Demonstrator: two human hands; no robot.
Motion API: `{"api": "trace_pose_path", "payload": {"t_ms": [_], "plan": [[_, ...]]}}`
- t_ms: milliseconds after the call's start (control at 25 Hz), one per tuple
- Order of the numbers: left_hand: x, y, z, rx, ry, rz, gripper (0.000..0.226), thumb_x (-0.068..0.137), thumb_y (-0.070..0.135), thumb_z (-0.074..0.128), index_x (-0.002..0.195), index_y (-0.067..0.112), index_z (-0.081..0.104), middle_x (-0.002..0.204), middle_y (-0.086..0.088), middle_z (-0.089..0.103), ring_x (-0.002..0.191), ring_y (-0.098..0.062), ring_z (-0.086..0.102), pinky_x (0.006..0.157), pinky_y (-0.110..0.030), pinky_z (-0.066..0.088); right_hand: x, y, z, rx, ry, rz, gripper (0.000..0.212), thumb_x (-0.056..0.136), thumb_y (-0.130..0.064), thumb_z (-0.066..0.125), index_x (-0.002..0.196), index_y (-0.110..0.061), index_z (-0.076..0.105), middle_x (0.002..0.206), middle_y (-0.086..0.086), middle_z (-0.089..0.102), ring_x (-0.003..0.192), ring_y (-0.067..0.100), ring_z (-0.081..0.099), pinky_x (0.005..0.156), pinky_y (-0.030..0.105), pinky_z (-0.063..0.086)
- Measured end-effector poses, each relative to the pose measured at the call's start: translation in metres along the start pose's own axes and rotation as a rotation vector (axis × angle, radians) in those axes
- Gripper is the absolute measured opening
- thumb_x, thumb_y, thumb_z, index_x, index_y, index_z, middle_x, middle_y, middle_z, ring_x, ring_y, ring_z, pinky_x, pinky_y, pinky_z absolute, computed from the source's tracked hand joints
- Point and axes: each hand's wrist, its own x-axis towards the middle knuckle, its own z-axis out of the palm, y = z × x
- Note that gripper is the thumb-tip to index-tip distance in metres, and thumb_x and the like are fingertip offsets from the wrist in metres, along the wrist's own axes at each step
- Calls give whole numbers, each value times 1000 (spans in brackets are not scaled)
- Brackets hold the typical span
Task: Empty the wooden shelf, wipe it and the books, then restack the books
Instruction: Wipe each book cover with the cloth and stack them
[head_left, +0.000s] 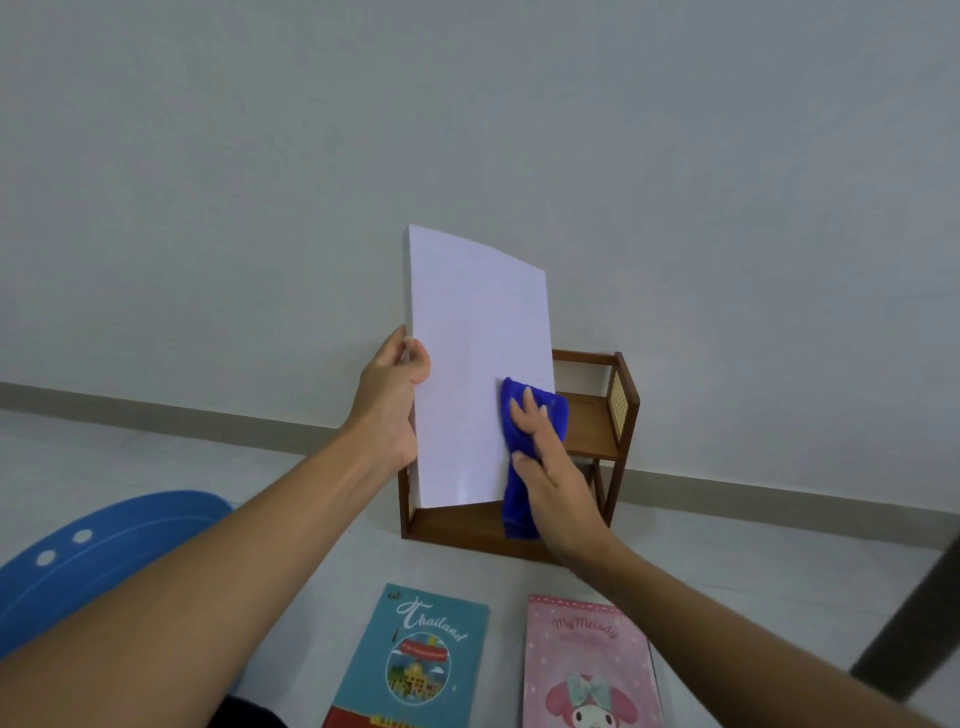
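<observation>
My left hand (397, 395) grips the left edge of a white book (475, 353) and holds it upright in front of me. My right hand (540, 447) presses a blue cloth (524, 467) flat against the book's lower right cover, fingers straight and the thumb on the cloth. Behind the book stands the small wooden shelf (597, 421) against the wall, its visible boards bare and its left half hidden by the book. On the floor nearer to me lie a teal "Thailand" book (415, 660) and a pink "My Melody" book (587, 670).
A blue plastic object (88, 551) lies on the floor at the left. A dark bar (914, 623) crosses the lower right corner. The grey wall and its skirting run behind the shelf.
</observation>
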Motion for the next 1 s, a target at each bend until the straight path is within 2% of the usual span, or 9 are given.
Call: {"api": "trace_pose_path", "payload": {"t_ms": [120, 200, 360, 480, 520, 600, 680, 840, 1000], "plan": [[2, -1, -2, -7, -34, 40, 37, 98, 21, 50, 135, 24, 50, 127, 0, 63, 111, -22, 62, 94, -44, 51, -7, -5, 16, -75, -117, -124, 53, 102, -11, 37, 133, -53, 26, 138, -49, 6, 142, -9, 0, 112, 17, 12], [1, -1, -3, 24, -68, 55, 36, 98, 20, 49, 134, 23, 51, 128, 0, 62, 113, -21, 61, 95, -44, 50, -6, -5, 17, -114, -139, -165, 53, 103, -13, 37, 132, -55, 27, 140, -49, 5, 142, -10, 0, 112, 17, 13], [-8, 5, 1, 111, -170, 67, 30, 99, 22, 47, 127, 25, 55, 112, 0, 68, 92, -18, 66, 70, -33, 55, 10, -11, -1, 36, 89, -78, 54, 102, -11, 38, 132, -55, 27, 153, -25, 12, 142, 11, 22, 112, 40, 34], [-13, 8, 6, 155, -244, 53, 34, 99, 23, 48, 132, 27, 52, 118, -1, 67, 101, -20, 65, 78, -36, 56, 22, -24, -13, 107, 228, -14, 56, 102, -8, 35, 143, -44, 23, 140, -15, 27, 110, 2, 47, 82, 17, 46], [-14, 7, 7, 169, -264, 62, 33, 99, 22, 47, 131, 27, 53, 119, -1, 67, 102, -20, 65, 82, -37, 55, 25, -27, -14, 91, 243, -31, 57, 102, -7, 34, 143, -46, 22, 140, -17, 28, 115, 3, 46, 86, 17, 46], [-14, 6, 8, 185, -278, 61, 30, 100, 22, 46, 128, 27, 54, 119, -1, 67, 102, -20, 65, 84, -37, 55, 28, -34, -11, 19, 188, -119, 61, 103, -7, 30, 132, -60, 22, 151, -25, 14, 143, 12, 22, 111, 35, 35], [-18, 4, 10, 218, -306, 73, 28, 100, 20, 45, 126, 26, 55, 122, -5, 65, 104, -21, 65, 85, -37, 55, 30, -41, -6, -108, 102, -236, 62, 103, -4, 28, 127, -61, 21, 147, -34, 4, 146, 4, -5, 120, 46, 14], [-21, 1, 12, 304, -392, 128, 28, 100, 14, 46, 112, 34, 60, 121, -2, 62, 108, -11, 64, 93, -26, 52, 45, -48, -15, -325, 191, -372, 57, 100, -6, 31, 143, -43, 26, 155, -23, 10, 144, -2, -6, 119, 51, -4], [-25, 2, 13, 382, -512, 107, 40, 99, 10, 45, 137, 22, 48, 110, 26, 65, 113, -2, 59, 101, -23, 44, 52, -42, -27, -215, 384, -183, 51, 102, -21, 30, 148, -40, 19, 157, -21, 12, 146, 1, -1, 112, 53, -14]]}}
